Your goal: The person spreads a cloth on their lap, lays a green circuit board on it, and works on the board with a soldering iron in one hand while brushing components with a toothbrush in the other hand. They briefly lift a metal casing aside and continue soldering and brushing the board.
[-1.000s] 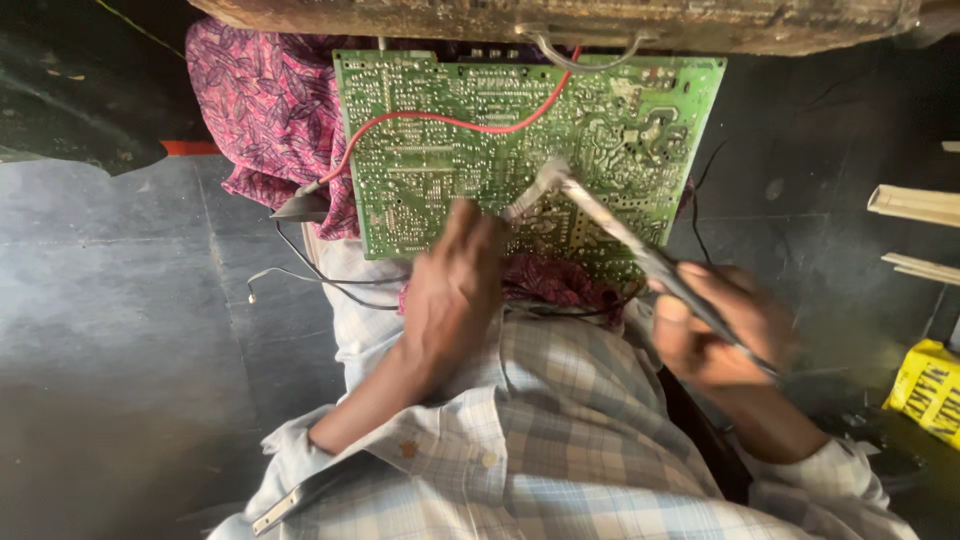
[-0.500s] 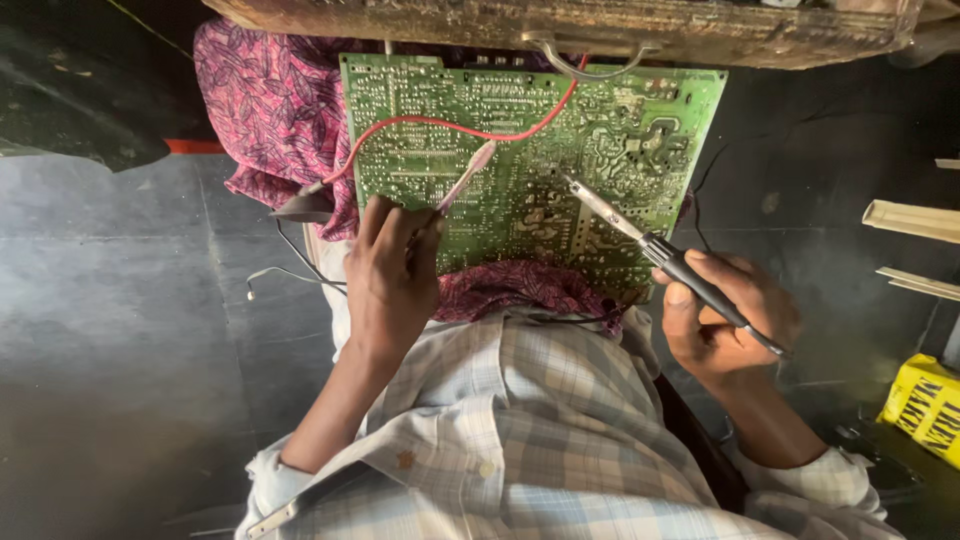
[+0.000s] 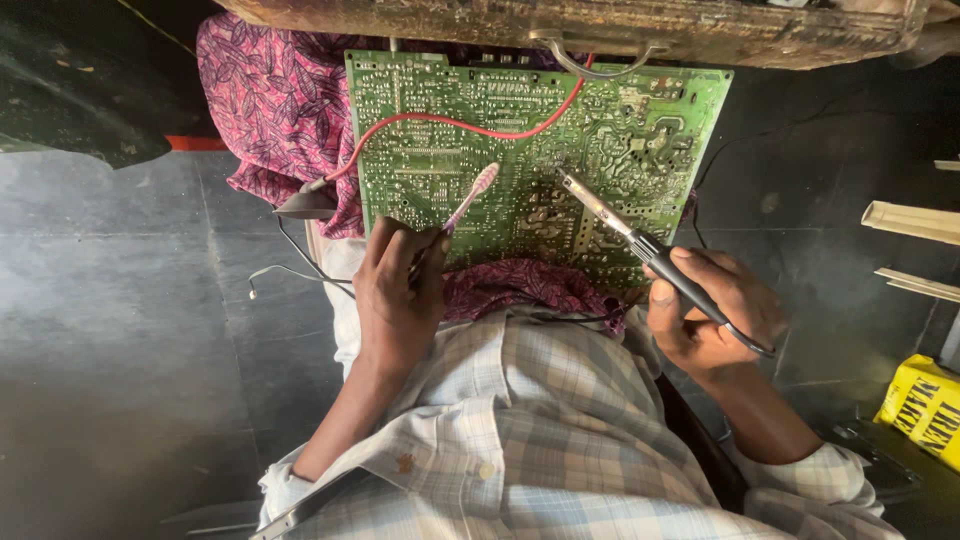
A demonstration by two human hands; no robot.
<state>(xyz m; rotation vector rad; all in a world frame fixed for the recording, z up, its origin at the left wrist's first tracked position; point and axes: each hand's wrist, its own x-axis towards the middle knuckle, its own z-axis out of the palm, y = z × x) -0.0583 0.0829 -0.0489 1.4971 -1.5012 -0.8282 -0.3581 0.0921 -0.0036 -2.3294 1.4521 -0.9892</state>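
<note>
- Lying solder side up across the person's lap, the green circuit board [image 3: 530, 140] fills the upper middle of the view, its far edge tucked under a worn wooden edge [image 3: 560, 25] at 12 o'clock.
- From 7 o'clock of the board, the left hand [image 3: 400, 290] is clenched around the handle of a pink toothbrush [image 3: 468, 198]; the bristle head rests on the board near its middle, pointing toward 1 o'clock.
- At 4 o'clock of the board, the right hand [image 3: 712, 310] grips the dark handle of a soldering iron [image 3: 640, 240], the index finger laid along it; the metal tip touches the board just right of the brush head and points toward 10 o'clock.
- The 2 tool heads sit near each other but apart.
- 1 red wire [image 3: 455, 125] loops over the board from its upper right to its left edge, ending at a small dark cup-shaped part [image 3: 305, 205] at 9 o'clock of the board.
- Beneath the board, a pink patterned cloth [image 3: 270, 100] spreads out at 10 o'clock and shows again at the near edge, above the person's checked shirt [image 3: 540, 420].
- Farther out, dark stone floor [image 3: 110, 330] lies at 8 o'clock, pale strips [image 3: 910, 222] lie at 3 o'clock, and a yellow packet [image 3: 925, 405] sits at 4 o'clock.
</note>
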